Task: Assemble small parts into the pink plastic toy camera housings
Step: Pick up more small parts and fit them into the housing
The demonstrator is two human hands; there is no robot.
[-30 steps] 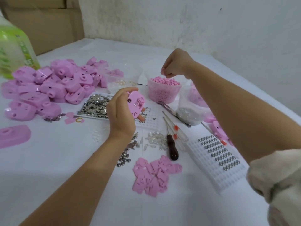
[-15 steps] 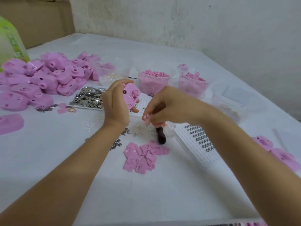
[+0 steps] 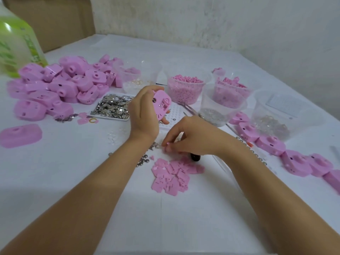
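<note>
My left hand grips a pink camera housing upright above the table, its open inner side facing right with a small metal piece inside. My right hand is low over the table just below it, fingers curled, pinching tiny pink parts at the fingertips. A heap of flat pink plates lies right under that hand. A tub of small pink parts stands behind the housing.
A big pile of pink housings fills the left. A tray of silver pieces, several clear tubs, a dark screwdriver handle, loose steel balls and more housings at right. A green bottle stands far left.
My right hand came back from the tub of pink parts and dropped down to the table in front of the pink plates. The left hand kept holding the housing.
</note>
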